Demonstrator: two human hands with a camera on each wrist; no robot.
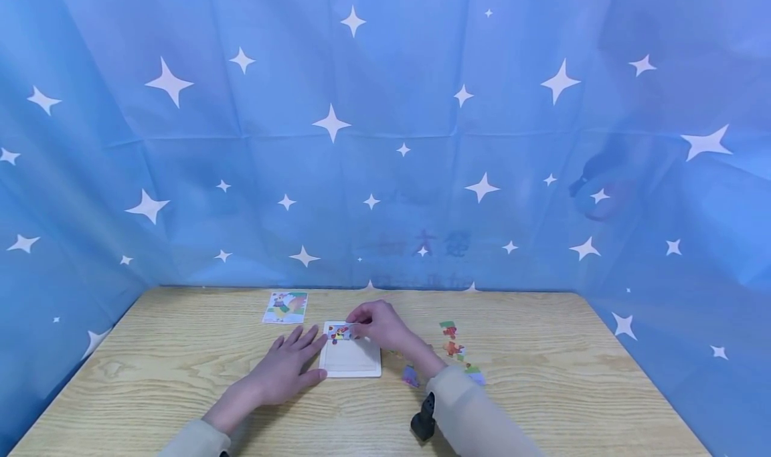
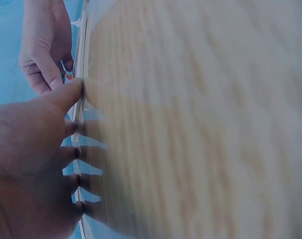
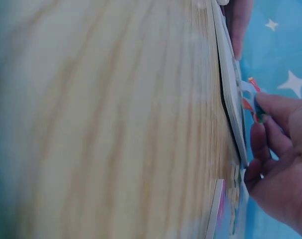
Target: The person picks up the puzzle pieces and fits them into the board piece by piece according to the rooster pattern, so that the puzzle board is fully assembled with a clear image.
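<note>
A white puzzle tray (image 1: 351,363) lies on the table between the hands. Colourful joined puzzle pieces (image 1: 338,332) fill part of its far end, and the rest of its floor shows white. My left hand (image 1: 283,371) rests spread at the tray's left side, fingertips and thumb right at its edge. Over the tray's far right part, my right hand (image 1: 381,326) pinches a puzzle piece (image 3: 249,93) between thumb and fingers. That piece stands tilted up from the tray in the right wrist view, and the fingers partly hide it.
Several loose puzzle pieces (image 1: 453,348) lie right of the tray, some partly behind the right forearm. A picture card (image 1: 286,308) sits at the back left of the wooden table (image 1: 572,377). A blue star-patterned curtain (image 1: 397,109) hangs behind.
</note>
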